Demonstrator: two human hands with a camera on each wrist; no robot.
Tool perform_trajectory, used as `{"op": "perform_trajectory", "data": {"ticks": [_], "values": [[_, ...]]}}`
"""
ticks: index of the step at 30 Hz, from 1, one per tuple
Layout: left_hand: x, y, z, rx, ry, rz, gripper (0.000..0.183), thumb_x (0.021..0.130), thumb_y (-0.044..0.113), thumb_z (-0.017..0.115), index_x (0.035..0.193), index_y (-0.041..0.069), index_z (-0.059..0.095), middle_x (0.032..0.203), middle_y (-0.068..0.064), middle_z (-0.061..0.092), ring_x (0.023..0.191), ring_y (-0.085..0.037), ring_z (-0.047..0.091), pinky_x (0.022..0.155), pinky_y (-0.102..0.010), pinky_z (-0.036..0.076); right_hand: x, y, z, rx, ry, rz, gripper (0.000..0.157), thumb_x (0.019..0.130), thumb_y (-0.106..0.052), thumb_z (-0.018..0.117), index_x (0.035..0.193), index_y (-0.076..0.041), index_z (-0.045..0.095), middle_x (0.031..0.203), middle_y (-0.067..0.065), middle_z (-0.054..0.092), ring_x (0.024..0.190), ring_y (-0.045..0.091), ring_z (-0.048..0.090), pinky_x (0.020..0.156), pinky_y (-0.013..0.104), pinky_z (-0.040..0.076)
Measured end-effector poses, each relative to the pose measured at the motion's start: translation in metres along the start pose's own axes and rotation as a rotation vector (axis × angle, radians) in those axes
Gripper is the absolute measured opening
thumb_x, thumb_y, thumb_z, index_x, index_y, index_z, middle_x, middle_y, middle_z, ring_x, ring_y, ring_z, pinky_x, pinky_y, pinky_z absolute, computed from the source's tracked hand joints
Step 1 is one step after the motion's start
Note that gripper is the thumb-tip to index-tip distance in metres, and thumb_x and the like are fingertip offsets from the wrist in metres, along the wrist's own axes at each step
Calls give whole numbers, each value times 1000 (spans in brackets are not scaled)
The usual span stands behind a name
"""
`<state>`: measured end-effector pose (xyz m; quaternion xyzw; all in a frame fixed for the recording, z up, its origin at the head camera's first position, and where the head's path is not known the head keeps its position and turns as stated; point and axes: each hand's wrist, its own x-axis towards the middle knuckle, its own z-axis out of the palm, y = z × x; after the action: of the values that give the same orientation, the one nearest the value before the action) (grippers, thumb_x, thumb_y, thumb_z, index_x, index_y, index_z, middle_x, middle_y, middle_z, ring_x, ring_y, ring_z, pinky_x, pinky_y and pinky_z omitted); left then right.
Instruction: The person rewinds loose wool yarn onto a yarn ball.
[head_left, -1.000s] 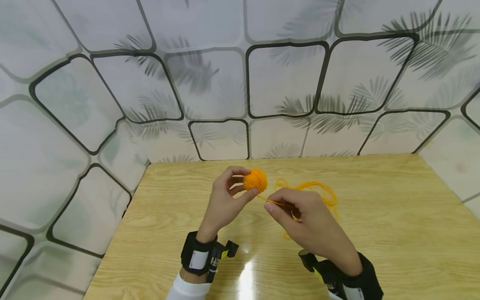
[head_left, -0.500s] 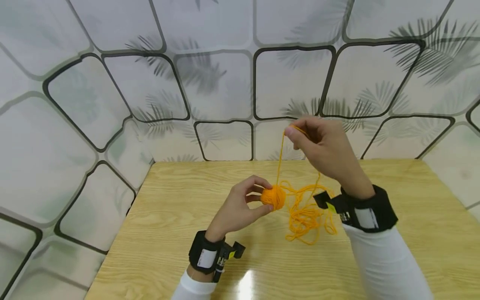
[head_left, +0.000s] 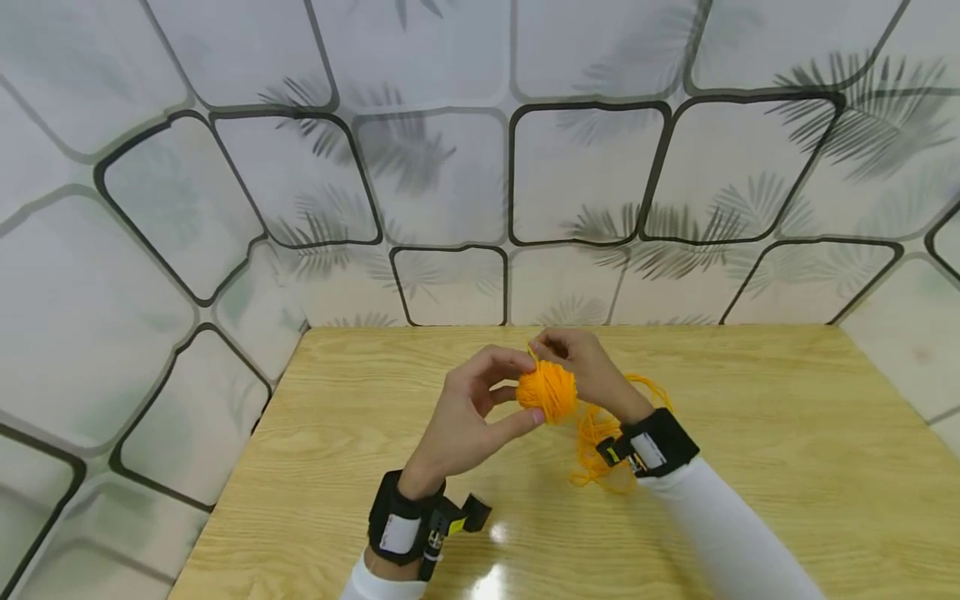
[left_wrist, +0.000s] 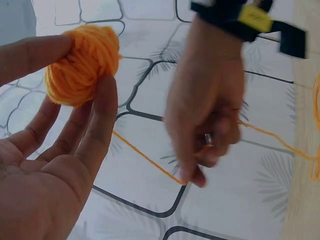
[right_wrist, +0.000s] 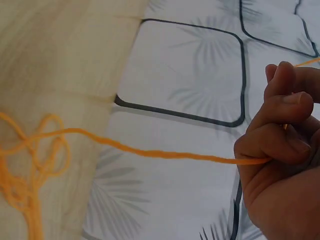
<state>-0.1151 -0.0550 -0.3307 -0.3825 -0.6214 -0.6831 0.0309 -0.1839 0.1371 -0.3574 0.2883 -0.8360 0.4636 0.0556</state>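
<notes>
A ball of orange yarn [head_left: 548, 392] is held up above the table between the thumb and fingers of my left hand [head_left: 468, 412]. Just behind the ball, my right hand [head_left: 588, 367] pinches the yarn strand [left_wrist: 147, 159], which runs from the ball to its fingertips. In the right wrist view the strand also passes through the curled fingers of the right hand [right_wrist: 282, 145] and trails off toward the table. Loose yarn [head_left: 598, 446] lies in a tangled heap on the tabletop, partly hidden by the right wrist.
The light wooden table [head_left: 360, 375] extends around both hands. Behind it and to the left hangs a pale patterned wall covering [head_left: 442, 192] with dark outlines and leaf prints. Each wrist wears a black strap with a small camera [head_left: 652, 450].
My right hand rose with the strand over the ball, then came down behind it. The left hand shifted rightward with the ball, still holding it.
</notes>
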Motion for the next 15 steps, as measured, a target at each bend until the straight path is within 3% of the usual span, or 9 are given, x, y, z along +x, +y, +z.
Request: {"op": "perform_trajectory", "data": {"ticks": [3,5,10,15], "values": [[1,-5,-3,-20,60,20,40,79,-3,65,116,1,50,115,-15,50,105,-31,53,83,-44,48,-21,17,24,-23,3,-85,6,93,-17,53,89,-18,58,70,-8,51,58,8,47,54,26,42],[2,-7,-5,-25,96,19,40,79,-1,65,116,1,50,115,-16,49,105,-32,52,84,-45,48,-34,15,37,-79,8,-99,11,95,-19,50,85,-20,56,62,-11,43,51,5,39,48,23,36],[3,-12,-8,46,171,-35,38,79,2,67,114,3,51,114,-12,51,103,-30,54,85,-41,48,-65,-9,57,-246,-35,-86,23,97,-33,44,79,-23,54,57,-15,35,46,1,32,42,18,29],[3,-7,-10,139,195,-91,37,78,0,67,112,-1,51,113,-15,52,99,-33,54,83,-39,49,-92,-42,50,-301,-34,-176,14,96,-29,48,82,-28,52,69,-20,42,53,-5,37,47,12,33]]}}
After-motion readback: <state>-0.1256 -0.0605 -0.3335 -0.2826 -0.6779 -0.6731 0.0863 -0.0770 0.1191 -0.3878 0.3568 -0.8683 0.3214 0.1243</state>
